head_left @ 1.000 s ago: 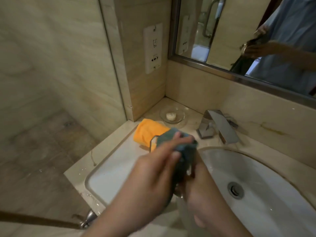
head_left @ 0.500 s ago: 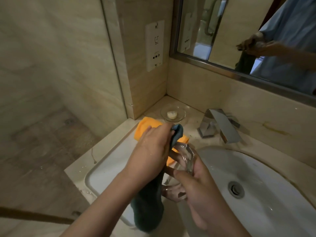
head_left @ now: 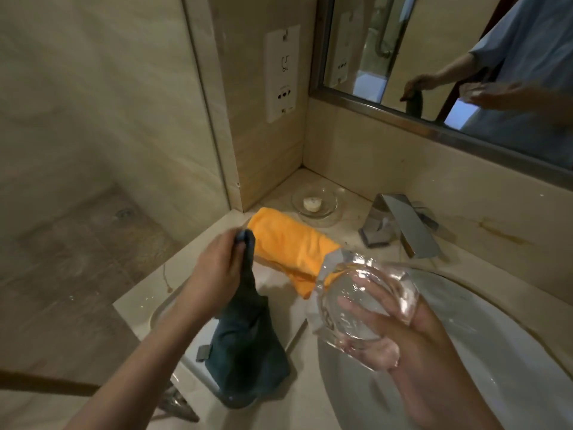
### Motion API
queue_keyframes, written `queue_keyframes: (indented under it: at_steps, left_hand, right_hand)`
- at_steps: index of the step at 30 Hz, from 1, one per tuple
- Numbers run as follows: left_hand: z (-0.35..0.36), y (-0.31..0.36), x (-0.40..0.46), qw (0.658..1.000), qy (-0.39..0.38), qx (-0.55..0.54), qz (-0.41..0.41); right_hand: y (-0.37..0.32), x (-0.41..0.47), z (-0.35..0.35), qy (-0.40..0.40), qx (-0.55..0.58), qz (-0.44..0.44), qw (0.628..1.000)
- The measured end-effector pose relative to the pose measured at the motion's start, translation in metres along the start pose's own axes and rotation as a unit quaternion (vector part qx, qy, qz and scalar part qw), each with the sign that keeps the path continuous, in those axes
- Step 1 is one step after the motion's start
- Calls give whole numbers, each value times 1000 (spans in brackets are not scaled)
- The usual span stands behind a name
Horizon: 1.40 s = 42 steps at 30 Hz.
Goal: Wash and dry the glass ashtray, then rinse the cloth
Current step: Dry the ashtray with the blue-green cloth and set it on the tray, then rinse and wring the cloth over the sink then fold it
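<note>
a: where's the glass ashtray [head_left: 366, 301] right now?
b: in the right hand [head_left: 400, 333], held up over the near left edge of the white sink [head_left: 483, 361]. the fingers are curled around it from behind and show through the clear glass, and it is tilted on its side

a: and the left hand [head_left: 217, 274]?
b: pinched tight on the top of a dark teal cloth [head_left: 248, 342]. the cloth hangs straight down from the fingers above the beige counter [head_left: 145, 302], and its lower end looks close to the counter, though i cannot tell if it touches

a: are the two hands together?
b: no, apart. the cloth is to the left and the ashtray to the right, not touching

a: what else is on the counter?
b: a folded orange cloth [head_left: 291, 246] lies behind the hands, partly seen through the glass. a small glass dish with a white soap piece [head_left: 314, 203] sits near the corner, and the chrome faucet [head_left: 403, 225] stands to its right, below the mirror [head_left: 434, 57]
</note>
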State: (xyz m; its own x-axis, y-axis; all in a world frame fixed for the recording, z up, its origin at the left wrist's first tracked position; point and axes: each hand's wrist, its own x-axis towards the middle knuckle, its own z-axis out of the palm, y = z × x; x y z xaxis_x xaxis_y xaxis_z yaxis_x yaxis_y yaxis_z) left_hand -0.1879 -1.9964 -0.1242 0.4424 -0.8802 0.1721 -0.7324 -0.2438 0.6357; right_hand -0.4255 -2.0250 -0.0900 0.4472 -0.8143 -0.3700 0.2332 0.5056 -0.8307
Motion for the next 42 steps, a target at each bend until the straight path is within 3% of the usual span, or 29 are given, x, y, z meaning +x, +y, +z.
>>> queue_keyframes:
  at_steps: [2, 4, 6, 13, 16, 18, 20, 24, 30, 42]
  left_hand:
    - [16, -22, -24, 991, -126, 48, 3]
    - [33, -42, -45, 948, -284, 143, -35]
    - [49, -52, -60, 920, -348, 172, -61]
    - [54, -58, -70, 979, -186, 65, -48]
    - [30, -56, -70, 990, -92, -38, -98]
    - [6, -50, -67, 963, -23, -201, -180]
    - [-20, -43, -61, 912, 48, -339, -225]
    - [-60, -38, -51, 869, 143, -419, -219]
    - [-86, -55, -48, 833, 141, -469, -257]
    - [-107, -104, -44, 830, 89, -482, -266]
  right_hand:
    - [6, 2, -11, 2, 34, 8, 999]
    - [11, 1, -18, 5, 55, 25, 998]
    - [17, 2, -27, 30, 69, 48, 996]
    - [51, 13, -45, 34, 120, 77, 989]
    - [66, 16, -43, 29, 117, 95, 988]
    - [83, 19, -38, 45, 107, 111, 987]
    - [95, 21, -26, 54, 96, 128, 986]
    - [120, 27, 2, 88, 14, 152, 984]
    - [150, 31, 57, 147, -21, 133, 980]
    - [180, 53, 126, 263, -31, 96, 959]
